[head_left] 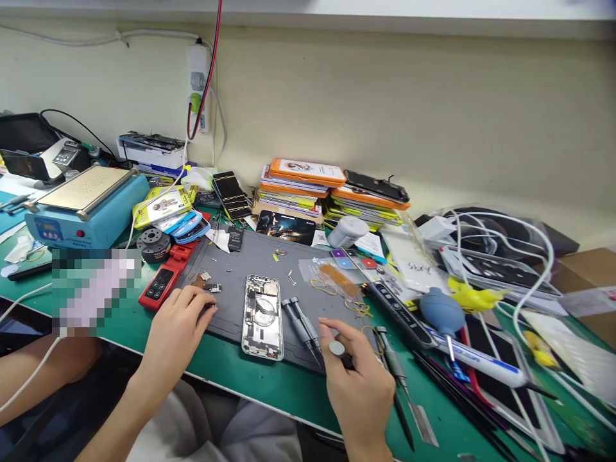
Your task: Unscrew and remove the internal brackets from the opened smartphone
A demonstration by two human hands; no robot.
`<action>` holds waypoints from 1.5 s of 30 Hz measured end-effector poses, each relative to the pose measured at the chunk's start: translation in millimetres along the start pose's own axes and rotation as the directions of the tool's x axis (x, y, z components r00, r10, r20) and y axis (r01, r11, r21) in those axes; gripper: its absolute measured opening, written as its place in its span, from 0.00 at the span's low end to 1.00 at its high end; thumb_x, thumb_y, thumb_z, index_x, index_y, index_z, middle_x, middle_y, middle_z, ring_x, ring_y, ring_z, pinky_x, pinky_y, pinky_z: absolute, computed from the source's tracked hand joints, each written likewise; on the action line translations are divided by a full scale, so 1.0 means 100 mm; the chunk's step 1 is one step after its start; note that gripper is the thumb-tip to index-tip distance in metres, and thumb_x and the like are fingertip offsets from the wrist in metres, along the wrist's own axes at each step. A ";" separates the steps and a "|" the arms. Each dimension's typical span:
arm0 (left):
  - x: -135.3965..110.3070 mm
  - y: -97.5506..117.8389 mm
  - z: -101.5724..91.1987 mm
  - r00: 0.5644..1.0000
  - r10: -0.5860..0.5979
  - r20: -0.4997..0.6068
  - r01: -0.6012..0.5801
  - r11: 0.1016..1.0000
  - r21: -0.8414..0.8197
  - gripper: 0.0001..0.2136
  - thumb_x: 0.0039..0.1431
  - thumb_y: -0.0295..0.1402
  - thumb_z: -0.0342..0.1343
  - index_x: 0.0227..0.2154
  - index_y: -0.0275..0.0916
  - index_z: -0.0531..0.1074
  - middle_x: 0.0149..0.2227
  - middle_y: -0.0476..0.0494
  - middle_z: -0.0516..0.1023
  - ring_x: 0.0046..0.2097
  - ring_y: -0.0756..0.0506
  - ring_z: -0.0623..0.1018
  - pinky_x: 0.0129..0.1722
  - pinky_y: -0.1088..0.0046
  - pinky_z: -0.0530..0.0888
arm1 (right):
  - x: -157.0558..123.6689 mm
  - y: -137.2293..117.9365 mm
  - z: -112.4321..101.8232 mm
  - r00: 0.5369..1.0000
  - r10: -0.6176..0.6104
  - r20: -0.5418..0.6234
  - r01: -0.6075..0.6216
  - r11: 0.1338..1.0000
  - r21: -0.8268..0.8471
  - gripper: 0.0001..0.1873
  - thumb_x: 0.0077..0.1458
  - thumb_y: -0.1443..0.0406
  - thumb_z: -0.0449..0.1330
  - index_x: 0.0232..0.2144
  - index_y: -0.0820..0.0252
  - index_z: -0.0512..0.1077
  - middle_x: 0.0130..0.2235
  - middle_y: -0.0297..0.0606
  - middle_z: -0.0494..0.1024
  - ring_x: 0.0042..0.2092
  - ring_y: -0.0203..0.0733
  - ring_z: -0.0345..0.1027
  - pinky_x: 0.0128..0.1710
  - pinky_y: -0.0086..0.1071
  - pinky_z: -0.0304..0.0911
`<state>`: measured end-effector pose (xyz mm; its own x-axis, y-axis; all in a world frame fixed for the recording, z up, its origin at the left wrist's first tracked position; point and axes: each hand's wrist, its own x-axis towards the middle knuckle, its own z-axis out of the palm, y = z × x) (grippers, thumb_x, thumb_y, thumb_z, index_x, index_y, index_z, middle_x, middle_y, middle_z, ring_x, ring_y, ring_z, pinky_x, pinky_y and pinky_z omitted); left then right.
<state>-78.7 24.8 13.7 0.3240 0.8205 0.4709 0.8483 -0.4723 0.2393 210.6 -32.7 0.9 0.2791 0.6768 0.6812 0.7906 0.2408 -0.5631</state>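
An opened phone (262, 314) with its inner parts bared lies on the grey mat between my hands. My left hand (176, 327) rests at the mat's left edge with its fingers pinched; whatever they may hold is hidden. Just beyond the fingertips lies a small dark phone part (212, 288). My right hand (359, 378) is curled round a screwdriver (338, 348), whose round grey cap shows between thumb and fingers. Two more screwdrivers (299, 321) lie side by side between the phone and my right hand. Small loose screws (291, 277) sit above them on the mat.
A red device with buttons (160, 288) borders the mat on the left, near a blue heating plate machine (86, 208). Stacked boxes (303, 173) stand behind. To the right lie a blue air blower (443, 311), a dark pen-like tool (399, 314) and white cables. Another person's arm (48, 378) reaches in at left.
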 end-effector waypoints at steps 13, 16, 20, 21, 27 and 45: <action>0.02 0.28 -0.19 0.966 0.077 -0.247 -0.158 0.933 -0.324 0.11 0.84 0.32 0.50 0.42 0.42 0.74 0.41 0.45 0.81 0.46 0.44 0.79 0.49 0.65 0.74 | -0.04 0.03 0.00 0.997 0.078 -0.014 -0.078 0.996 -0.033 0.21 0.76 0.48 0.62 0.42 0.58 0.84 0.31 0.34 0.83 0.21 0.31 0.67 0.24 0.25 0.61; 0.06 0.50 -0.42 0.967 0.079 -0.242 -0.212 0.779 -0.590 0.21 0.86 0.40 0.42 0.35 0.41 0.69 0.31 0.48 0.78 0.35 0.48 0.76 0.38 0.67 0.71 | -0.07 0.05 -0.01 0.994 0.107 -0.015 -0.108 0.993 -0.055 0.24 0.74 0.45 0.63 0.42 0.58 0.85 0.31 0.34 0.83 0.21 0.33 0.66 0.23 0.27 0.60; 0.16 0.79 -0.73 0.951 0.199 -0.237 -0.309 0.665 -0.680 0.26 0.82 0.51 0.47 0.29 0.40 0.67 0.25 0.51 0.76 0.27 0.50 0.73 0.30 0.66 0.66 | -0.07 0.04 -0.03 0.990 0.139 -0.019 -0.140 0.987 -0.078 0.29 0.72 0.40 0.63 0.41 0.59 0.85 0.32 0.36 0.83 0.21 0.34 0.63 0.24 0.31 0.57; 0.19 0.85 -0.78 0.938 0.242 -0.250 -0.348 0.648 -0.678 0.26 0.82 0.50 0.48 0.28 0.40 0.67 0.25 0.51 0.76 0.27 0.50 0.74 0.30 0.65 0.66 | -0.07 0.04 -0.03 0.989 0.146 -0.023 -0.148 0.986 -0.082 0.30 0.71 0.39 0.63 0.41 0.60 0.86 0.32 0.37 0.83 0.22 0.35 0.64 0.25 0.32 0.58; 0.26 1.04 -0.76 0.867 0.321 -0.382 -0.497 0.617 -0.610 0.27 0.86 0.35 0.38 0.26 0.41 0.68 0.27 0.49 0.78 0.27 0.48 0.74 0.29 0.62 0.66 | -0.08 0.00 -0.03 0.981 0.194 -0.018 -0.194 0.977 -0.085 0.30 0.71 0.38 0.62 0.41 0.58 0.85 0.30 0.34 0.80 0.25 0.39 0.64 0.30 0.35 0.57; 0.10 0.36 0.02 0.984 0.102 -0.143 -0.141 0.946 -0.290 0.16 0.85 0.35 0.47 0.40 0.40 0.77 0.32 0.49 0.84 0.32 0.49 0.82 0.34 0.71 0.72 | 0.00 0.00 -0.05 0.858 0.485 -0.170 -0.466 0.873 0.143 0.29 0.65 0.46 0.66 0.57 0.60 0.82 0.44 0.42 0.79 0.35 0.42 0.67 0.35 0.34 0.61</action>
<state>-44.0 16.8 25.0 0.3459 0.7133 0.6095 0.6358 -0.6560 0.4069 213.0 -35.9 3.3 0.7155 0.5792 0.3905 0.4823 -0.0053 -0.8760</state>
